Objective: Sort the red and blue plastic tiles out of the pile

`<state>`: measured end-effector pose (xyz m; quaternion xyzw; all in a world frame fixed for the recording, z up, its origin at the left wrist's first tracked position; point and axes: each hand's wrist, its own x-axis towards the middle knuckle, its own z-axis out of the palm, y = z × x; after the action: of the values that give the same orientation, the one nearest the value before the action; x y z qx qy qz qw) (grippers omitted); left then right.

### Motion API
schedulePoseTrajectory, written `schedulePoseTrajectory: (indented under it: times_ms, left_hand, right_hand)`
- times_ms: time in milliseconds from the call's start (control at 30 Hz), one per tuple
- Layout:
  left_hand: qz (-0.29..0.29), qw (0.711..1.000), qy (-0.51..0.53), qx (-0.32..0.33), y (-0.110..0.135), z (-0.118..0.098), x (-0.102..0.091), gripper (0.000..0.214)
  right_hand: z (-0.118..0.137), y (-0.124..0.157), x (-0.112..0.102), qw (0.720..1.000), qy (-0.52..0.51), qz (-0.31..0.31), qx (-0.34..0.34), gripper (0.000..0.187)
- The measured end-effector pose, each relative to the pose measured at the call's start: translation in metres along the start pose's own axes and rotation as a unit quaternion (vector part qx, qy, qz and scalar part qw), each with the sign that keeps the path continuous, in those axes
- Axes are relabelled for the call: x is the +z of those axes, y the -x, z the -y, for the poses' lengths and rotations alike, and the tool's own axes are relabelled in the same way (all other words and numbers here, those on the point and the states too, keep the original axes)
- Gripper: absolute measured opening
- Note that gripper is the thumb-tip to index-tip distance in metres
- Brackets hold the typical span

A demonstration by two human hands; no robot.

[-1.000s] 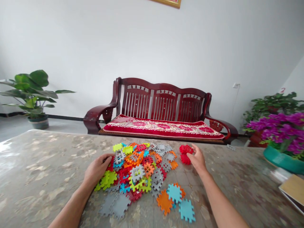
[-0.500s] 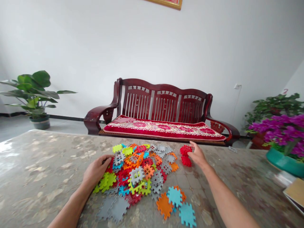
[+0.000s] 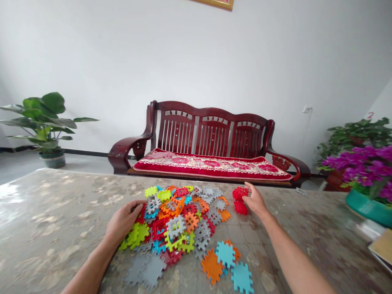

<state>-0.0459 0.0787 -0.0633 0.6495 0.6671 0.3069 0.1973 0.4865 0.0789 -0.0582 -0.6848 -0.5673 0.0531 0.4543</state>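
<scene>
A heap of colourful plastic interlocking tiles (image 3: 176, 225) with notched edges lies on the table, some solid and others window-shaped. At its left edge my left hand (image 3: 125, 218) has bent fingers closed at a red interlocking tile (image 3: 141, 214), which is partly hidden under them. Right of the heap stand stacked red interlocking tiles (image 3: 240, 201). My right hand (image 3: 255, 199) holds these at their right side, thumb in front and index finger behind. Nearer to me lie orange (image 3: 212, 266) and light blue tiles (image 3: 241, 277), apart from the heap.
The table (image 3: 70, 228) has a patterned, glossy cover. Grey tiles (image 3: 150, 269) lie at the heap's near edge. On the right stand purple flowers in a teal pot (image 3: 367, 209), beside a book-like object (image 3: 382, 245). Beyond the table is a wooden bench (image 3: 211, 134).
</scene>
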Motion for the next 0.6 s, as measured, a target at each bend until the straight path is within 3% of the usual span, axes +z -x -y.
schedulePoseTrajectory:
  times_ms: [400, 600]
  left_hand:
    - [-0.003, 1.0, 0.01, 0.006, 0.0012, -0.0017, -0.0015, 0.041]
    - [-0.003, 1.0, 0.017, 0.011, 0.001, -0.0014, -0.0012, 0.041]
  right_hand:
    - [0.0011, 0.0027, -0.0013, 1.0, -0.018, -0.014, 0.003, 0.068]
    - [-0.0047, 0.0072, -0.0029, 0.998, -0.018, -0.053, 0.025, 0.067]
